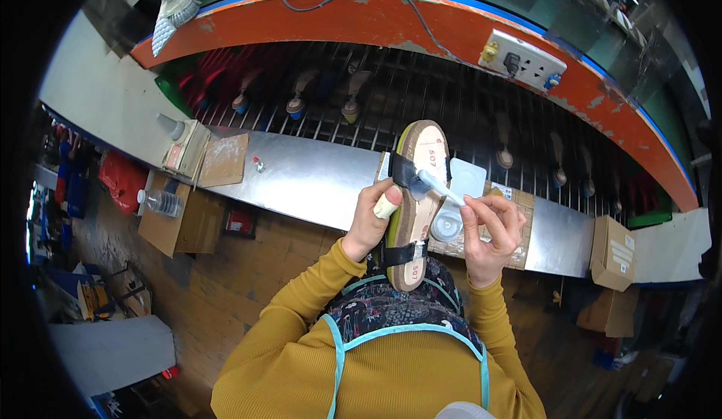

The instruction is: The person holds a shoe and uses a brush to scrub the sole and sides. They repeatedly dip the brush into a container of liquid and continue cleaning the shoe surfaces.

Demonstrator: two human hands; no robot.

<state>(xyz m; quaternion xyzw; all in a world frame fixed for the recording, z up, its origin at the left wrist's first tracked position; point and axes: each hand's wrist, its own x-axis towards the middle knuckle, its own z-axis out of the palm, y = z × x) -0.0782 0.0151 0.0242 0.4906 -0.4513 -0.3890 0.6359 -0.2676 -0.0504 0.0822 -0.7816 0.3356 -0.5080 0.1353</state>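
Note:
My left hand (367, 225) grips a sandal (428, 148) by its side, with a pale wrap round the thumb. The sandal points away from me. It has a beige footbed, a cork-brown edge and two black straps. In my right hand (492, 240) is a brush with a pale handle (444, 189), pinched between thumb and fingers. The brush's head meets the sandal at the front strap, and its bristles are hidden there. Just right of the sandal stands a small round container (447, 226) with whitish contents. A translucent flat lid (468, 178) lies behind it.
A metal ledge (293, 180) runs in front of a rack of rollers (391, 80) bearing several shoe pieces. Cardboard (223, 162) and a tiny bottle (259, 164) lie on the left. A carton (613, 252) stands at right. Above hangs an orange beam (421, 29) with a socket strip (523, 60).

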